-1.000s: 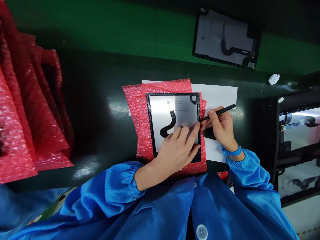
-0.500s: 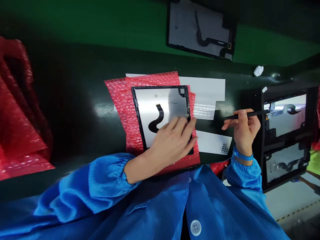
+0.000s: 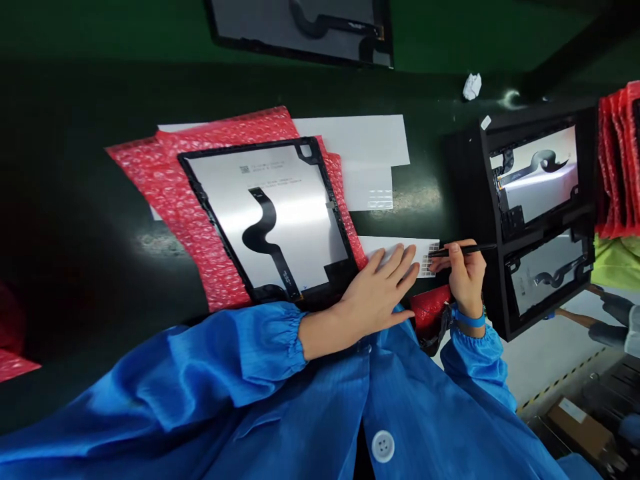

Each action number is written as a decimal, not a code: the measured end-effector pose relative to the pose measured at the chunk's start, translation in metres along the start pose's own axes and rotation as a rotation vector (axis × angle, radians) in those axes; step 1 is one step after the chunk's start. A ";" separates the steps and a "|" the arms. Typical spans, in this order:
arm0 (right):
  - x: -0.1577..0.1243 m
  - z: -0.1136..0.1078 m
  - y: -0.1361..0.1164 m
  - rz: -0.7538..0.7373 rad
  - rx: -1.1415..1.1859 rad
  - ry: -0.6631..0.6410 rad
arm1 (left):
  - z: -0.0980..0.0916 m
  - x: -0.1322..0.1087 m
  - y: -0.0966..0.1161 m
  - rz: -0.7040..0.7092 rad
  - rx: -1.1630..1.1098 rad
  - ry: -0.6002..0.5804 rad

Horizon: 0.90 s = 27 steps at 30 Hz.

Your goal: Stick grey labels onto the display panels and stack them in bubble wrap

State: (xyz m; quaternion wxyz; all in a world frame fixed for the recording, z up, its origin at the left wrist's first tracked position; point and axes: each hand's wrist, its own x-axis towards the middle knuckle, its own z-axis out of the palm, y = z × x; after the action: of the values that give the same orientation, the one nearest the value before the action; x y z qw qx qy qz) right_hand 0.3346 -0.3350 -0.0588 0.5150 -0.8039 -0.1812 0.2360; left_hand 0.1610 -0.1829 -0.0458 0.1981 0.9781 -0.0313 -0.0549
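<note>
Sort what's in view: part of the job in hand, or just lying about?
In use, seemingly:
- black tweezers, in right hand
- white sticker sheet, partly beneath left hand
- display panel, on red bubble wrap

Lying about, probably:
- crumpled white paper
- cardboard box

Four display panels [image 3: 280, 223] are in view, two of them in one black rack [image 3: 465, 180]. The person's two hands [image 3: 375, 293], one pair of black tweezers [image 3: 473, 249] and one crumpled white wad [image 3: 472, 87] also show.
</note>
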 end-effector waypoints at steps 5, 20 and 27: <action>0.000 0.001 0.001 0.007 -0.012 -0.027 | -0.006 -0.002 -0.003 -0.007 -0.013 -0.024; 0.013 -0.004 -0.018 0.024 0.109 -0.006 | -0.009 0.006 -0.008 0.017 -0.062 -0.003; 0.039 0.070 -0.094 -0.122 0.214 -0.145 | -0.043 -0.038 -0.022 0.021 -0.105 0.227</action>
State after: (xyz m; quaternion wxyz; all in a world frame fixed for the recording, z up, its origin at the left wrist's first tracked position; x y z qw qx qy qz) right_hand 0.3225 -0.2244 -0.0053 0.5967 -0.7128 -0.2402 0.2796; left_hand 0.1298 -0.1433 -0.0109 0.2520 0.9659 -0.0161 0.0567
